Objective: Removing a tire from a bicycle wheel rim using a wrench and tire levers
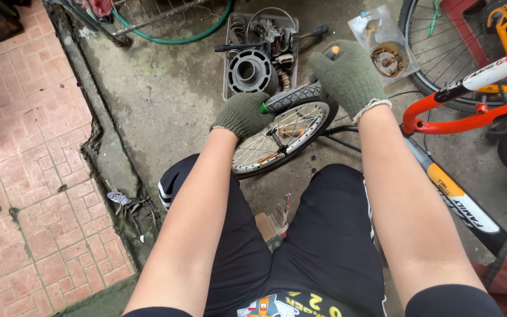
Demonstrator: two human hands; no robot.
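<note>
Two gloved hands work on a small spoked wheel [283,132] that lies tilted on the concrete floor [165,100] between the person's knees — close in, probably so both arms can bear down on it from above.

Left hand [240,114], in a green knit glove, is curled shut around the near edge of the grey tyre [291,95], and a green-tipped handle [263,108] pokes out of the fist right where tyre meets rim. Looks like a lever held against the bead, though the working end is hidden.

Right hand [347,75], same kind of glove, is closed over the top of a tool with an orange-and-black handle end [333,51], just past the tyre's far side. Fingers wrap down over it, so the shaft is out of sight; can't tell where the tip lands.

Both grips read as tight fists, no gap between fingers — a bracing hold, one hand pinning the tyre, the other pushing.

Around it: a grey plastic tray [227,76] of parts beyond the wheel, with a round black hub-like part [249,71] and springs in it; a clear bag [382,47] of rusty pieces to the right; an orange bicycle frame [470,111] and a bigger wheel [435,53] at far right; a green hose [177,35] at top. Brick paving [24,176] on the left.
</note>
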